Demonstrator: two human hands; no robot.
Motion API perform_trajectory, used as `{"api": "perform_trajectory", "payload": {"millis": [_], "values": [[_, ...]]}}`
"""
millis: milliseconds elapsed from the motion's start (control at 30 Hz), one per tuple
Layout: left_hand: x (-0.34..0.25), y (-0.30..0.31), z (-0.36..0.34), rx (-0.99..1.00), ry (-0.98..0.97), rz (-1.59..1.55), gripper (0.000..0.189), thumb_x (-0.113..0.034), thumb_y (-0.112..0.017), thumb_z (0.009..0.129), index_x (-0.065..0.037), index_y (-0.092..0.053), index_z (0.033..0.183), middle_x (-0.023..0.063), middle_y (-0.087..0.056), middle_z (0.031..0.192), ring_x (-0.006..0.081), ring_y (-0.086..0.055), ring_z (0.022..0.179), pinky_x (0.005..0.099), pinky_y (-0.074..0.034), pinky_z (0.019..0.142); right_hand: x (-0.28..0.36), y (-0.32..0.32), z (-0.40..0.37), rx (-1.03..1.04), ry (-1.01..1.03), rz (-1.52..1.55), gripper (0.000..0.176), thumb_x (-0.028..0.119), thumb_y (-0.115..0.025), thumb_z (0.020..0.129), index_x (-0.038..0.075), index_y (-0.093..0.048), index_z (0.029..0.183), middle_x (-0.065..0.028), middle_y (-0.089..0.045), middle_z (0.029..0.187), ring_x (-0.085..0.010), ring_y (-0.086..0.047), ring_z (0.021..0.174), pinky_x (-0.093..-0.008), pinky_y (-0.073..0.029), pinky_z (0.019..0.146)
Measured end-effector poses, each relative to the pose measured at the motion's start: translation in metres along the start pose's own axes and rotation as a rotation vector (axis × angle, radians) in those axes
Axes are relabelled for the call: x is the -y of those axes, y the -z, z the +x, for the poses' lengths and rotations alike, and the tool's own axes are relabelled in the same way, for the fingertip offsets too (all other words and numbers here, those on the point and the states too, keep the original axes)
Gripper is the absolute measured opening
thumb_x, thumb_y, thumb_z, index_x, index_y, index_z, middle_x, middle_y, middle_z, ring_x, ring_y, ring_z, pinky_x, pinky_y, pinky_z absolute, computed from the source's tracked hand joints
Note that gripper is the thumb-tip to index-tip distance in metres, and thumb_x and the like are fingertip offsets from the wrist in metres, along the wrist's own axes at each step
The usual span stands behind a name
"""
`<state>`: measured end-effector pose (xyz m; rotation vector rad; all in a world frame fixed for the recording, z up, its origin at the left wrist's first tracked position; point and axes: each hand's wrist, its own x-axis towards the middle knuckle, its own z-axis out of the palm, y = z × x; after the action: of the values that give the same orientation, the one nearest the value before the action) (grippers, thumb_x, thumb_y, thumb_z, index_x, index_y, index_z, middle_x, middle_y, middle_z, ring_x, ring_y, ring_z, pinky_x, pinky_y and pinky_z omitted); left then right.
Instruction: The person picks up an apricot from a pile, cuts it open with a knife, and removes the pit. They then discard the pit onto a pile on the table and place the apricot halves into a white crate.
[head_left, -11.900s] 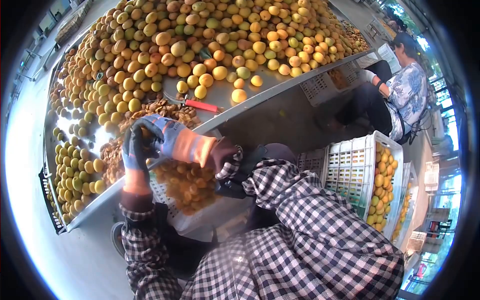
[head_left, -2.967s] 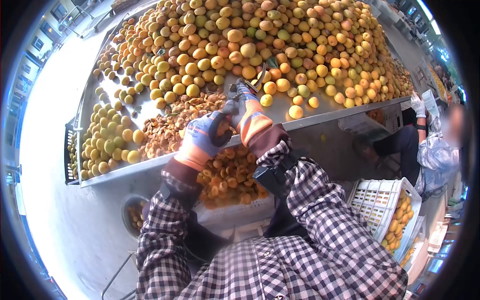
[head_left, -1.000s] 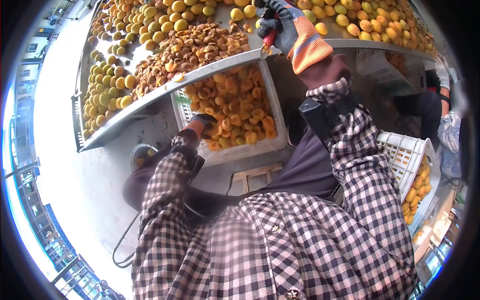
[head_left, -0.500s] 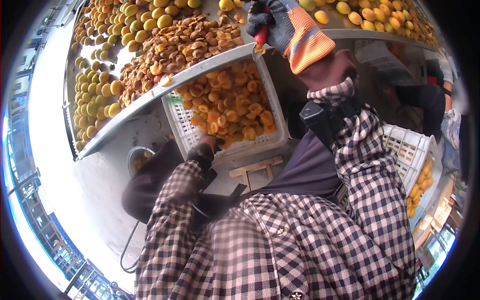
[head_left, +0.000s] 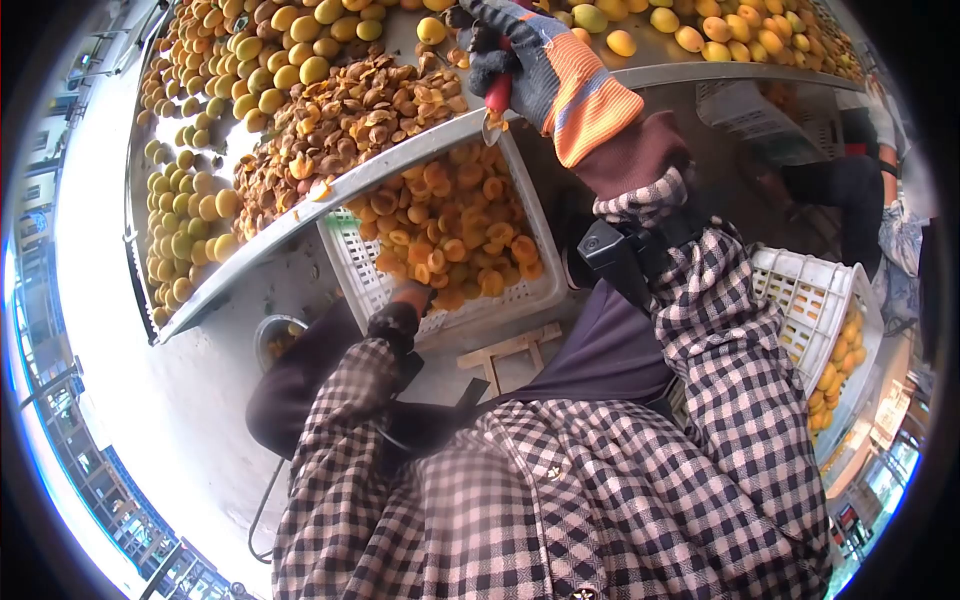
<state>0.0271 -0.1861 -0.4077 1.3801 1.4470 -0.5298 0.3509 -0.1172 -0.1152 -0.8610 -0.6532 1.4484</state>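
Observation:
My right hand (head_left: pixel 535 75), in a grey and orange glove, is closed round a red-handled tool (head_left: pixel 498 94) above the metal table's edge. The tool's short blade points down, with an orange scrap of fruit at it. Below is a white crate (head_left: pixel 552 286) filled with halved orange fruit (head_left: pixel 455 225). My left hand (head_left: pixel 412 296) is at the crate's near left side, touching or close to the halves; its fingers are blurred and partly hidden. A heap of brown and orange pieces (head_left: pixel 350 115) lies on the table beside whole yellow-green fruit (head_left: pixel 290 45).
More whole fruit (head_left: pixel 740 35) lies at the table's far right. A second white crate (head_left: pixel 805 285) with yellow fruit stands at my right. A metal bowl (head_left: pixel 268 338) is by my left knee, and a wooden frame (head_left: pixel 515 350) lies below the crate. Another person's arm (head_left: pixel 888 170) shows at the right.
The whole view has shifted slightly. My right hand, still round the red handle, has moved a little left and nearer. My left hand stays at the crate's near left side.

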Motion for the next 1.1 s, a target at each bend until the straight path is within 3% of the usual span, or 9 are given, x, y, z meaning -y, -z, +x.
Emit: {"api": "perform_trajectory", "payload": {"millis": [100,167,367,433,500,567,667,900,1100], "values": [[-0.035,0.021,-0.008,0.064,-0.025,0.436,0.038,-0.033,-0.061,0.084,-0.006,-0.066,0.111,0.0174,-0.069,0.100,0.0312,-0.066,0.095,0.0408,-0.052,0.080,0.011,-0.004,-0.017,0.010,0.121,-0.228,0.031,0.018,-0.044,0.102,0.003,-0.053,0.128,-0.0029,-0.060,0.092,-0.0136,-0.059,0.071,-0.0267,-0.052,0.057],[-0.072,0.024,-0.037,-0.093,-0.161,0.471,0.035,-0.035,-0.059,0.085,-0.007,-0.070,0.102,0.0193,-0.068,0.105,0.0340,-0.064,0.101,0.0425,-0.051,0.084,0.014,-0.005,-0.019,0.016,0.199,-0.399,0.035,0.018,-0.042,0.103,0.002,-0.050,0.133,-0.0048,-0.062,0.100,-0.0136,-0.060,0.074,-0.0253,-0.053,0.060],[-0.149,0.011,0.021,-0.237,-0.741,0.711,0.036,-0.036,-0.061,0.082,-0.010,-0.068,0.107,0.0135,-0.068,0.102,0.0303,-0.063,0.100,0.0418,-0.049,0.086,0.002,-0.009,0.013,-0.101,-0.076,0.118,0.017,0.019,-0.060,0.095,0.005,-0.059,0.104,0.0004,-0.054,0.076,-0.0077,-0.045,0.054,-0.0242,-0.040,0.054],[-0.162,0.002,0.037,-0.705,-1.198,0.587,0.022,-0.024,-0.061,0.081,-0.012,-0.070,0.096,0.0150,-0.068,0.090,0.0342,-0.065,0.088,0.0456,-0.050,0.078,0.004,-0.013,0.017,-0.129,-0.130,0.226,0.016,0.018,-0.060,0.095,0.006,-0.060,0.105,0.0007,-0.055,0.076,-0.0081,-0.047,0.055,-0.0247,-0.040,0.054],[-0.178,-0.002,0.052,-0.526,-1.023,0.714,0.017,-0.020,-0.061,0.079,-0.014,-0.069,0.092,0.0115,-0.069,0.090,0.0331,-0.065,0.087,0.0453,-0.049,0.079,0.035,-0.025,-0.007,-0.260,-0.214,-0.227,0.020,0.017,-0.057,0.097,0.003,-0.059,0.112,0.0003,-0.057,0.080,-0.0093,-0.052,0.059,-0.0245,-0.043,0.056],[-0.176,-0.009,0.079,-0.662,-0.931,0.879,0.016,-0.017,-0.059,0.079,-0.012,-0.069,0.091,0.0110,-0.069,0.093,0.0308,-0.065,0.090,0.0434,-0.048,0.077,0.028,-0.017,-0.004,-0.266,-0.216,-0.222,0.021,0.017,-0.057,0.097,0.003,-0.059,0.112,0.0002,-0.057,0.080,-0.0093,-0.052,0.059,-0.0245,-0.043,0.056],[-0.171,-0.024,0.102,-0.568,-0.884,0.866,0.017,-0.016,-0.057,0.079,-0.010,-0.068,0.091,0.0113,-0.068,0.095,0.0287,-0.065,0.092,0.0434,-0.048,0.073,0.019,-0.003,-0.003,-0.250,-0.187,-0.208,0.021,0.019,-0.058,0.096,0.003,-0.059,0.111,0.0002,-0.057,0.080,-0.0094,-0.052,0.060,-0.0247,-0.043,0.056],[-0.164,-0.041,0.131,-0.748,-1.033,0.684,0.018,-0.017,-0.056,0.080,-0.014,-0.069,0.093,0.0075,-0.067,0.096,0.0287,-0.063,0.095,0.0450,-0.047,0.075,0.011,0.011,-0.002,-0.178,-0.074,-0.201,0.023,0.021,-0.059,0.096,0.003,-0.060,0.110,0.0000,-0.057,0.079,-0.0096,-0.053,0.060,-0.0251,-0.044,0.055],[-0.173,-0.040,0.121,-0.700,-0.835,0.620,0.036,-0.018,-0.052,0.086,-0.010,-0.058,0.120,0.0079,-0.066,0.107,0.0246,-0.063,0.103,0.0418,-0.046,0.082,0.013,0.012,-0.003,-0.064,0.060,-0.205,0.025,0.024,-0.060,0.095,0.003,-0.061,0.110,-0.0002,-0.057,0.079,-0.0097,-0.054,0.061,-0.0254,-0.045,0.055]]}}
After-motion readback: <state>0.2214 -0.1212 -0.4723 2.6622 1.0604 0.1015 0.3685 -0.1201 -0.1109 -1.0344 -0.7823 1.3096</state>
